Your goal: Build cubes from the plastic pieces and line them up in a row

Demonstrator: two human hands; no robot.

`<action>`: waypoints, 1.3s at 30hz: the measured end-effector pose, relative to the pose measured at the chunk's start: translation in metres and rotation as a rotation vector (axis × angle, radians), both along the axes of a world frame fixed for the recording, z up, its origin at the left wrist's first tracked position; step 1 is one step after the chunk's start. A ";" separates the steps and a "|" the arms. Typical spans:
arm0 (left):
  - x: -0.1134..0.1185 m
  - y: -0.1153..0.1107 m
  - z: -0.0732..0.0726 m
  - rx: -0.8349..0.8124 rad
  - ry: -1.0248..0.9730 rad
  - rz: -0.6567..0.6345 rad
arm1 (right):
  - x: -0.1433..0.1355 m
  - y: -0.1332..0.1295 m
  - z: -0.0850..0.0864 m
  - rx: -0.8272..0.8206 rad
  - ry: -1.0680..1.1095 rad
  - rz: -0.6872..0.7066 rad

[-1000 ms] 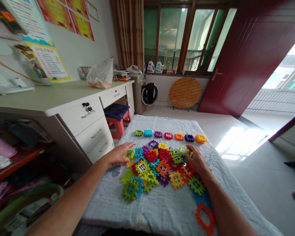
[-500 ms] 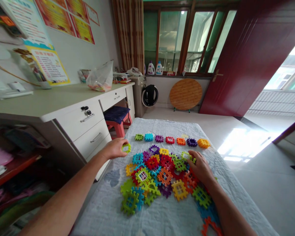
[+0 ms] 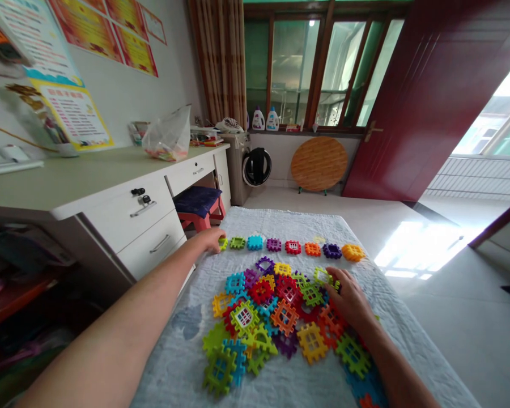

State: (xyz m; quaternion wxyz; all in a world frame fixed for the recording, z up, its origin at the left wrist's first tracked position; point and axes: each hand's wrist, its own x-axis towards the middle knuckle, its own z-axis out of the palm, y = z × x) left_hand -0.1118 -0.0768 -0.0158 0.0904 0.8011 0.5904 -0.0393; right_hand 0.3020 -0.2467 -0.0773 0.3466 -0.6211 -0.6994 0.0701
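Observation:
My left hand (image 3: 213, 241) is closed on a yellow-green building block (image 3: 223, 243), at the left end of a row of blocks on the cloth. Right beside it stands a green block (image 3: 237, 242), followed by a light blue block (image 3: 255, 242). My right hand (image 3: 351, 292) is at the right side of a heap of square plastic blocks (image 3: 285, 316) with toothed edges. Its thumb and fingers are around the edge of a light green block (image 3: 322, 276), partly covering it.
The row continues rightward with purple, red, orange and dark purple blocks, ending at a yellow-orange block (image 3: 353, 252). A pale cloth (image 3: 182, 362) covers the table. To the left are a desk (image 3: 106, 178) and a stool (image 3: 198, 203); a round wooden tabletop (image 3: 319, 163) leans by the wall.
My left hand has moved forward with the yellow-green block, bringing it to the row's left end. My right hand stays by the light green block. The view has shifted slightly.

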 end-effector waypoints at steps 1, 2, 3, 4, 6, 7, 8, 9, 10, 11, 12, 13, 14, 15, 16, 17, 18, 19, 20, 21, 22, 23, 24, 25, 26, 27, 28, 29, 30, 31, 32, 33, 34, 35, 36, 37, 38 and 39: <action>0.000 0.003 0.000 -0.021 0.001 0.000 | 0.000 0.000 0.000 -0.001 -0.001 -0.001; 0.001 0.005 0.000 -0.040 0.003 0.000 | 0.000 0.000 0.000 -0.003 -0.002 -0.003; 0.001 0.008 0.001 -0.057 0.005 0.002 | 0.000 0.000 0.001 -0.008 -0.003 -0.005; 0.002 0.010 0.000 -0.070 0.008 0.004 | -0.001 -0.001 0.001 -0.013 -0.005 -0.006; 0.002 0.014 0.000 -0.087 0.013 0.007 | -0.001 -0.001 0.001 -0.020 -0.008 -0.006; 0.003 0.015 -0.001 -0.093 0.016 0.007 | -0.001 -0.001 0.001 -0.024 -0.010 -0.005; 0.003 0.017 -0.001 -0.098 0.021 0.008 | -0.001 -0.001 0.002 -0.028 -0.011 -0.003; 0.003 0.018 -0.002 -0.101 0.026 0.008 | -0.001 -0.001 0.002 -0.030 -0.011 -0.004; 0.004 0.019 -0.002 -0.104 0.033 0.009 | -0.001 -0.001 0.002 -0.031 -0.011 -0.006; 0.004 0.021 -0.003 -0.105 0.041 0.010 | -0.001 -0.001 0.002 -0.033 -0.011 -0.007; 0.004 0.022 -0.003 -0.107 0.049 0.010 | -0.001 -0.001 0.002 -0.035 -0.012 -0.008; 0.004 0.023 -0.004 -0.109 0.059 0.011 | -0.002 -0.001 0.003 -0.038 -0.014 -0.006; 0.004 0.024 -0.005 -0.110 0.069 0.011 | -0.001 -0.001 0.003 -0.040 -0.015 -0.003; 0.004 0.025 -0.006 -0.113 0.080 0.011 | -0.001 -0.002 0.003 -0.042 -0.017 0.001; 0.003 0.026 -0.007 -0.115 0.091 0.011 | -0.001 -0.002 0.003 -0.042 -0.019 0.004; 0.003 0.027 -0.007 -0.117 0.102 0.011 | -0.001 -0.002 0.002 -0.039 -0.019 0.005; 0.003 0.028 -0.008 -0.118 0.114 0.012 | -0.001 -0.002 0.002 -0.035 -0.018 0.006; 0.003 0.029 -0.009 -0.118 0.125 0.013 | -0.001 -0.002 0.002 -0.031 -0.016 0.006; 0.004 0.029 -0.009 -0.114 0.136 0.013 | -0.001 -0.002 0.002 -0.027 -0.014 0.006; 0.005 0.029 -0.008 -0.105 0.145 0.011 | -0.001 -0.002 0.002 -0.023 -0.010 0.006; 0.007 0.028 -0.007 -0.092 0.151 0.006 | -0.001 -0.002 0.002 -0.021 -0.007 0.006; 0.011 0.027 -0.006 -0.075 0.154 -0.004 | -0.001 -0.002 0.002 -0.020 -0.005 0.007; 0.015 0.026 -0.005 -0.056 0.152 -0.020 | -0.001 -0.002 0.002 -0.021 -0.004 0.008; 0.019 0.024 -0.003 -0.037 0.147 -0.042 | -0.001 -0.002 0.003 -0.022 -0.004 0.008; 0.024 0.023 -0.002 -0.021 0.139 -0.068 | -0.002 -0.003 0.003 -0.024 -0.004 0.007; 0.029 0.021 -0.002 -0.009 0.129 -0.096 | -0.002 -0.003 0.004 -0.026 -0.003 0.005; 0.034 0.020 -0.002 0.000 0.120 -0.123 | -0.002 -0.003 0.004 -0.029 -0.003 0.003; 0.038 0.019 -0.002 0.007 0.111 -0.146 | -0.003 -0.003 0.005 -0.032 -0.002 0.002; 0.041 0.018 -0.003 0.012 0.104 -0.166 | -0.003 -0.003 0.005 -0.036 -0.001 0.002; 0.044 0.017 -0.004 0.013 0.099 -0.181 | -0.003 -0.003 0.005 -0.039 0.000 0.002; 0.046 0.017 -0.006 0.014 0.094 -0.192 | -0.003 -0.003 0.005 -0.041 0.001 0.000; 0.047 0.017 -0.007 0.014 0.089 -0.200 | -0.003 -0.002 0.005 -0.042 0.002 0.000; 0.047 0.018 -0.009 0.014 0.084 -0.205 | -0.003 -0.002 0.005 -0.041 0.003 -0.001; 0.047 0.018 -0.010 0.014 0.080 -0.208 | -0.003 -0.002 0.005 -0.039 0.003 -0.001; 0.047 0.019 -0.010 0.013 0.077 -0.209 | -0.003 -0.002 0.005 -0.037 0.003 0.001; 0.047 0.019 -0.011 0.011 0.075 -0.210 | -0.003 -0.002 0.005 -0.035 0.003 0.002; 0.047 0.019 -0.011 0.007 0.075 -0.209 | -0.003 -0.003 0.005 -0.034 0.003 0.003; 0.047 0.019 -0.010 0.002 0.077 -0.208 | -0.003 -0.003 0.005 -0.031 0.004 0.002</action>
